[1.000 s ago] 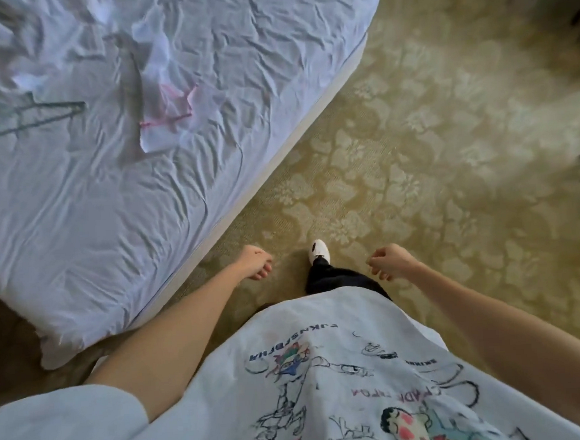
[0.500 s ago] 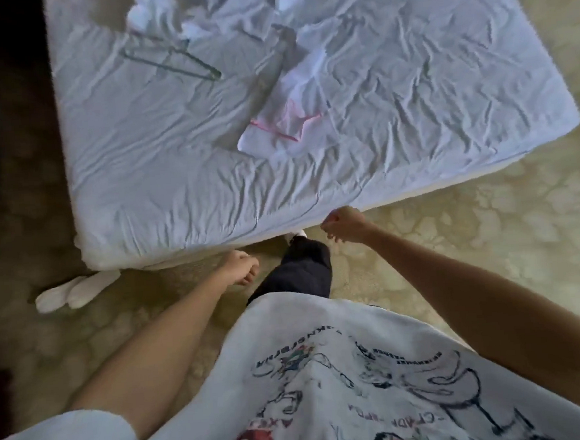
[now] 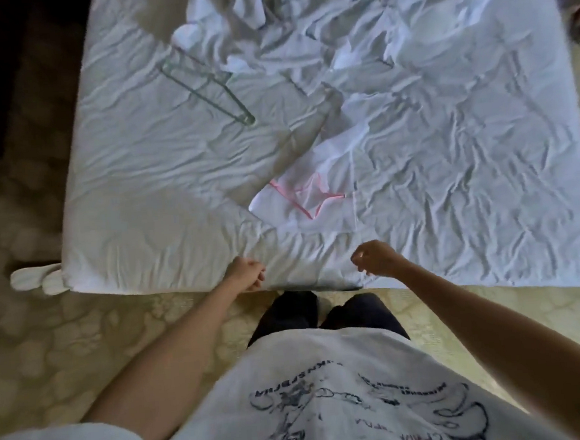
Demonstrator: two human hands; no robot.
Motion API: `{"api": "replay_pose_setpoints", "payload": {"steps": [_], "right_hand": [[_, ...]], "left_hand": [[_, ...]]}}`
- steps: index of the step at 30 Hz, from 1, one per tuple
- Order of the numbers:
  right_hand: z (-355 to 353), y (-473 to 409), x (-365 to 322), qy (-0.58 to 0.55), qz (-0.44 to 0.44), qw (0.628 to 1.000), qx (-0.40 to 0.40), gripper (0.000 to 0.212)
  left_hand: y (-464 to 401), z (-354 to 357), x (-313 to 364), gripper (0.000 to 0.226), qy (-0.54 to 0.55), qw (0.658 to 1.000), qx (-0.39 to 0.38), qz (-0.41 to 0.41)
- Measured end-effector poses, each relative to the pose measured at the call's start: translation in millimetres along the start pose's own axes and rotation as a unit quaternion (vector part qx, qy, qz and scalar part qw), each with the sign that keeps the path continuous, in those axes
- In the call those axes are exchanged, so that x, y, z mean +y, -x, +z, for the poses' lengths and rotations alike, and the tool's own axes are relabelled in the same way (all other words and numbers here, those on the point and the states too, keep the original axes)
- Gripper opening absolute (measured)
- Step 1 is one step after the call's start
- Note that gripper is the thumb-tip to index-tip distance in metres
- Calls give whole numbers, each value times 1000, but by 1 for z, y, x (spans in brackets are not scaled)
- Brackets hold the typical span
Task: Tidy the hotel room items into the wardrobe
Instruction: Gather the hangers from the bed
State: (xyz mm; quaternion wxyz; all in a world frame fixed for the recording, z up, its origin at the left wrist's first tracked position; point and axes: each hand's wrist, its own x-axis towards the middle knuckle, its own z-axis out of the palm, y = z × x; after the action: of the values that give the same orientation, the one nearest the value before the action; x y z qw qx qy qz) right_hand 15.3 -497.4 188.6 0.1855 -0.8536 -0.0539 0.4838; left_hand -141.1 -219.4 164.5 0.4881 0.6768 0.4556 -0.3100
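The white garment with pink trim (image 3: 309, 192) lies on the bed (image 3: 137, 210) at twelve o'clock, just beyond both hands. A second ago the bed sat off at ten o'clock; now the person faces it squarely (pickup looks imminent). Left hand (image 3: 248, 276) and right hand (image 3: 374, 260) hang loosely curled, holding nothing. Farther off, green hangers (image 3: 204, 88) lie at eleven o'clock. No wardrobe shows.

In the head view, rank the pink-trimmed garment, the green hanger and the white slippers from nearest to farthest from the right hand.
From the right hand:
1. Pink-trimmed garment, on the bed just ahead of it, slightly left.
2. Green hanger, farther up the bed, to the left.
3. White slippers, on the floor at the bed's left corner.
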Motion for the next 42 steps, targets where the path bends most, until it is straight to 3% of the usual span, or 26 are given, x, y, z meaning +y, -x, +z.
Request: {"api": "replay_pose_setpoints", "payload": {"steps": [6,12,17,22,25,27,30,32,35,38,40,42], "right_hand": [[-56,-57,3,11,10,999,-30,14],[-121,-147,-45,-38,-11,998,-42,15],[-186,-287,-119,-64,-68,995,28,15],[-225,-408,-189,-24,-150,981,120,18],[-241,-465,-210,35,-202,950,237,17],[-255,-498,-217,89,-241,909,328,22],[-277,-542,-225,99,-246,874,408,31],[-287,-566,-231,61,-244,869,427,28],[-301,-596,-241,43,-289,861,416,30],[-313,-615,-255,51,-336,866,368,25],[-311,-626,-265,79,-330,878,337,17],[-302,-636,-278,109,-287,905,293,18]], "left_hand": [[-30,15,82,16,6,1000,-10,0],[-82,-6,149,16,96,994,41,-37],[-183,-46,226,20,117,984,135,-3],[-292,-78,296,22,97,980,167,55],[-348,-88,336,23,-13,972,208,108],[-386,-90,361,34,-64,964,229,122],[-442,-86,400,55,-26,976,187,106],[-470,-79,420,52,5,978,182,102],[-488,-78,429,37,-19,941,318,119],[-496,-96,410,58,-93,881,458,68],[-501,-112,386,72,-75,879,470,-9],[-507,-124,361,65,-33,879,473,-54]]}}
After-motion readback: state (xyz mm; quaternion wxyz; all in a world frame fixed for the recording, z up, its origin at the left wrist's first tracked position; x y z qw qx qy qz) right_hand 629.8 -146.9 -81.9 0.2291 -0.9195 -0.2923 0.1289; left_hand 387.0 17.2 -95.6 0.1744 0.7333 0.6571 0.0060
